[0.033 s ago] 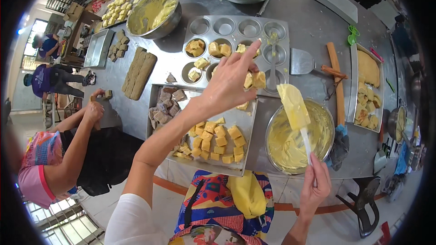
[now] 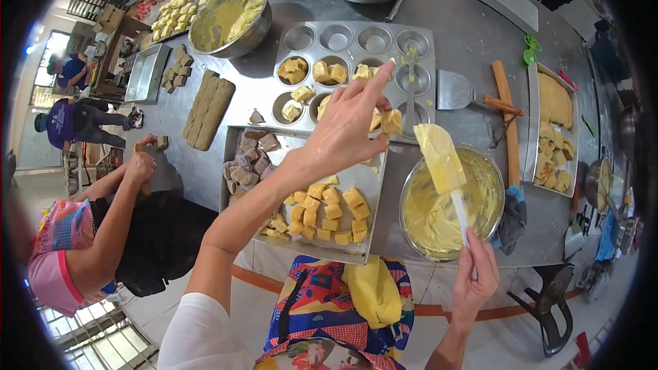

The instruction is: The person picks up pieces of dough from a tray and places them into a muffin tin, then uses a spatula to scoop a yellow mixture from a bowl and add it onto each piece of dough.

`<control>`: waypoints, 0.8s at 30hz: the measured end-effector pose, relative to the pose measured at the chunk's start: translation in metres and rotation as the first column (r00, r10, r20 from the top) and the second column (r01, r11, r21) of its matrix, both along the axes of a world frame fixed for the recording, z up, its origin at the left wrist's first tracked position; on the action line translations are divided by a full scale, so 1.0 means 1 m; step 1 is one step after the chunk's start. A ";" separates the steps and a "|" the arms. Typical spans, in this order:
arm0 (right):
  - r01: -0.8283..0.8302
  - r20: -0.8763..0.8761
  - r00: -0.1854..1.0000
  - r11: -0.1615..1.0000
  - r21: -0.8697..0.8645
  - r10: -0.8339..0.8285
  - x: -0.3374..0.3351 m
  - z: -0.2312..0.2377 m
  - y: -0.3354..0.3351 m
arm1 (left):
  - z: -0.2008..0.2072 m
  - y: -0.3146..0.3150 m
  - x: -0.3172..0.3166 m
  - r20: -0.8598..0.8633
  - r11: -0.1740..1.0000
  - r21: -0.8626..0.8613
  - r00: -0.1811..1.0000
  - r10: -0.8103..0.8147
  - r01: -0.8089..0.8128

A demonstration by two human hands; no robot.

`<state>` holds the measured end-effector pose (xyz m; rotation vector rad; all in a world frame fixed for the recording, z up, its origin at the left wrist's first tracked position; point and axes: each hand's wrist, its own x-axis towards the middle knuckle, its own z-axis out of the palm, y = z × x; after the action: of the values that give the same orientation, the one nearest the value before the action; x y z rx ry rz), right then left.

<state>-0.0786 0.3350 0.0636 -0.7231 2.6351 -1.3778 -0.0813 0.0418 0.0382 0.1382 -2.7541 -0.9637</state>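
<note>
My left hand (image 2: 343,123) is over the muffin tin (image 2: 425,77), its index finger stretched out with a pale smear at the tip. A yellow dough cube (image 2: 391,122) sits between the thumb and a bent finger. In my right hand (image 2: 476,274) is the white handle of a spatula (image 2: 442,161), its blade thickly coated with yellow spread. Below that blade stands a metal bowl (image 2: 406,227) smeared with the same spread. Several tin cups hold dough pieces; others are bare. My left wrist hides part of a tray (image 2: 301,250) with yellow and greyish-purple dough cubes.
At the left, a co-worker's hands (image 2: 142,168) are beside a small brown dough piece and brown dough logs (image 2: 209,109). A mixing bowl (image 2: 257,38) stands farther back. A metal scraper (image 2: 454,91), a rolling pin (image 2: 506,116) and a dough tray (image 2: 533,144) lie rightward.
The view has shifted slightly, so the tin and bowls appear a little farther left. My left hand and the dough cube keep nearly the same place; the spatula blade has moved slightly left.
</note>
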 end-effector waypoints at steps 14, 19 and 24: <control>-0.017 -0.123 0.992 0.987 0.157 0.037 0.008 0.004 0.008 | 0.000 0.035 0.003 -0.104 0.987 -0.147 0.992 -0.077 0.062; -0.040 -0.167 0.984 0.987 0.158 0.067 0.010 0.001 0.012 | 0.000 0.029 0.009 -0.080 0.996 -0.044 0.993 -0.082 0.078; 0.170 -0.147 0.978 0.974 0.152 -0.148 0.004 -0.002 0.039 | -0.006 -0.014 0.051 0.001 0.987 0.102 0.992 0.127 -0.126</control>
<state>-0.0745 0.3736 0.0614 -0.6169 2.9275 -1.1648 -0.0305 0.0276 0.0324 0.3225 -2.6546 -1.0687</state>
